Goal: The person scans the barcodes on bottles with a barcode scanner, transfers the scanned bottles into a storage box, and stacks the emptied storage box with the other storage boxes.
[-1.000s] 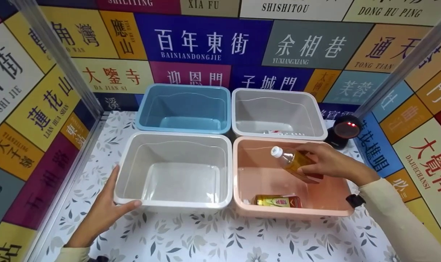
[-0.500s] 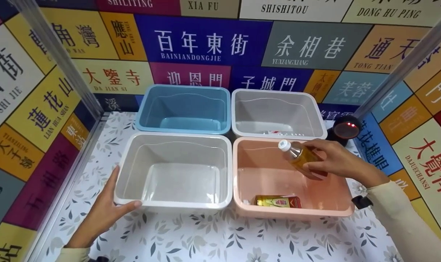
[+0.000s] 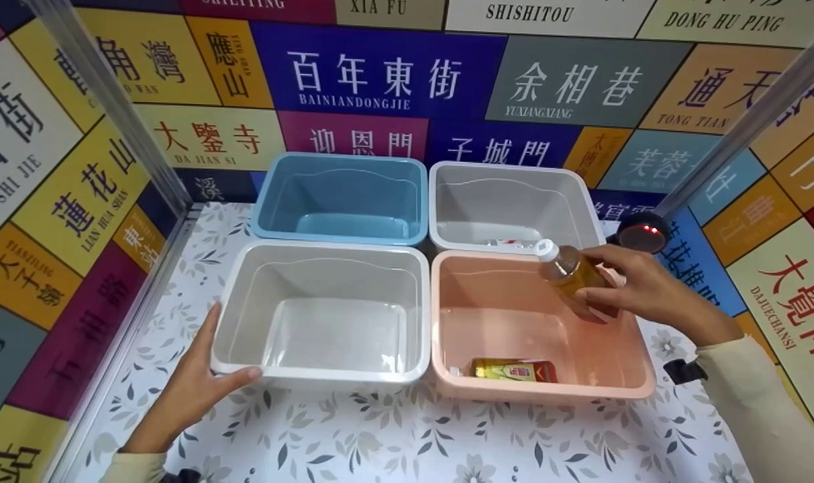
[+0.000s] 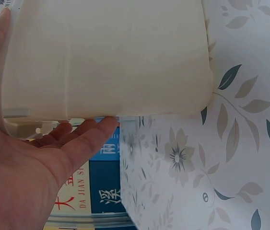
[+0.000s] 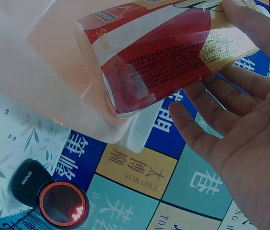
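Observation:
My right hand holds a bottle of amber drink tilted over the back right part of the pink bin, its white cap pointing up and left. Thumb and fingers grip its sides; the right wrist view shows its red, white and gold label. A second bottle with a yellow and red label lies on that bin's floor by the front wall. Straight, spread fingers of my left hand rest on the front left corner of the white bin, thumb at the front rim, fingers along the side.
Behind stand a blue bin and a grey-white bin with a clear bottle lying in it. A black round device with red lights stands at the back right. Sign-printed walls enclose the flower-patterned table.
My right hand has moved right and slightly back with the bottle, toward the pink bin's rear right corner. My left hand has stayed at the white bin's corner.

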A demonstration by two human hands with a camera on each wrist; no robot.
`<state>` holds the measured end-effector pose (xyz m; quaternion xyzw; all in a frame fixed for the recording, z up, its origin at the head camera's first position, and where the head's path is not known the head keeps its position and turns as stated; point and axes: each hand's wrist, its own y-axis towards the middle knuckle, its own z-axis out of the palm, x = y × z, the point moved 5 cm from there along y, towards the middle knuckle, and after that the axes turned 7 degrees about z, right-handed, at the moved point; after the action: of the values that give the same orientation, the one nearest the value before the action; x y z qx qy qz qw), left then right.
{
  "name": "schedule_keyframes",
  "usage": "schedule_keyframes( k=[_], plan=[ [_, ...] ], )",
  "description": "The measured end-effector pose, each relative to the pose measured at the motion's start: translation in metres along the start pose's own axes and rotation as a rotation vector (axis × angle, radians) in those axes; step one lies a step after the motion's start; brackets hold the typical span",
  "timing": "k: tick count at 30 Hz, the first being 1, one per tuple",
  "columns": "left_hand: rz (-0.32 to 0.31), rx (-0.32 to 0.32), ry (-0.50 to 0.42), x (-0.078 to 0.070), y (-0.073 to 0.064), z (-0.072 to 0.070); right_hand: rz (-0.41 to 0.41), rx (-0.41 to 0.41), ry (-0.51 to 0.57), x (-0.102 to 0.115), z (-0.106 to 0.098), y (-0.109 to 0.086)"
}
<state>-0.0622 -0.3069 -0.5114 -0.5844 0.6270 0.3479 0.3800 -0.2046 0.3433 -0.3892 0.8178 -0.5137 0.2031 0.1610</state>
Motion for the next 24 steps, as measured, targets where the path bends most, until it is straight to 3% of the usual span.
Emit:
schedule_keyframes(
  k=[10,24],
  plan=[
    [-0.008,0.005,-0.007,-0.002,0.000,0.000,-0.039,-0.053,0.004,-0.002,-0.012,-0.004],
    [-0.005,0.005,0.000,0.000,0.000,0.000,0.013,-0.147,-0.034,-0.004,-0.032,-0.009]
  ],
)
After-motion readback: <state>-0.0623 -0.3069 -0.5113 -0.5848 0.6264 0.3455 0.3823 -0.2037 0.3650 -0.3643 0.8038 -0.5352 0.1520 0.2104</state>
